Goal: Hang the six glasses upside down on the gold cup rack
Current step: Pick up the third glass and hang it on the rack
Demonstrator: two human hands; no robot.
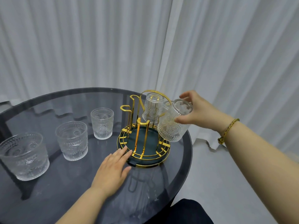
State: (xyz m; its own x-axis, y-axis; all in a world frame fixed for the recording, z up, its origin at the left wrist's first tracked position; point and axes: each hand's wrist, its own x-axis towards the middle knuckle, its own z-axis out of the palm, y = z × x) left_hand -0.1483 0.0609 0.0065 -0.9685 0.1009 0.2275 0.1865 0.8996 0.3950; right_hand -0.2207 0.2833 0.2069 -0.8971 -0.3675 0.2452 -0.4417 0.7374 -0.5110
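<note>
The gold cup rack (140,139) with a dark green tray base stands right of centre on the round glass table. One embossed glass (152,109) hangs upside down on a far prong, and another is partly hidden behind it. My right hand (196,111) grips a third glass (172,126) by its base, upside down and tilted, at the rack's right side. My left hand (114,167) lies flat on the table, fingertips touching the rack's front rim. Three glasses stand upright on the left: near (24,156), middle (72,140), far (102,123).
The dark glass table (68,191) ends close to the rack on the right. White curtains hang behind and to the right. A dark clothed knee shows at the bottom edge. Several rack prongs on the near and left sides carry nothing.
</note>
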